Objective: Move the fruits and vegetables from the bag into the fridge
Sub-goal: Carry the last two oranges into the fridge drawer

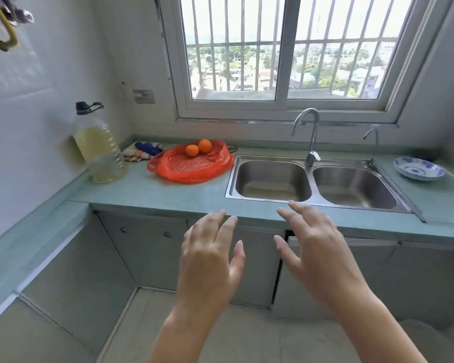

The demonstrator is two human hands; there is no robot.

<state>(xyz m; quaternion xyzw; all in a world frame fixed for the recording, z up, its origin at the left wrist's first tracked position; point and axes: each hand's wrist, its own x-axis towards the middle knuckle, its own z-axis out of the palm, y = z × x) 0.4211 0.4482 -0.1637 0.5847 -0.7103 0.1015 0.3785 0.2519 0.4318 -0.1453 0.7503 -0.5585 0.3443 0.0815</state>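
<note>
A red plastic bag [192, 165] lies flattened on the green countertop [152, 191], left of the sink. Two oranges sit on its far part, a smaller orange [192, 150] and a larger orange [205, 145], touching each other. My left hand [211, 248] and my right hand [315, 247] are stretched out in front of me below the counter's front edge, fingers spread and straight, holding nothing. Both are well short of the bag. No fridge is in view.
A steel double sink [315, 182] with a tall tap [311, 134] fills the counter's middle. A large bottle of yellowish liquid [101, 150] and a crumpled cloth [142, 151] stand at the back left. A blue-and-white bowl [418, 168] sits at the right. Cabinet doors [152, 247] lie below.
</note>
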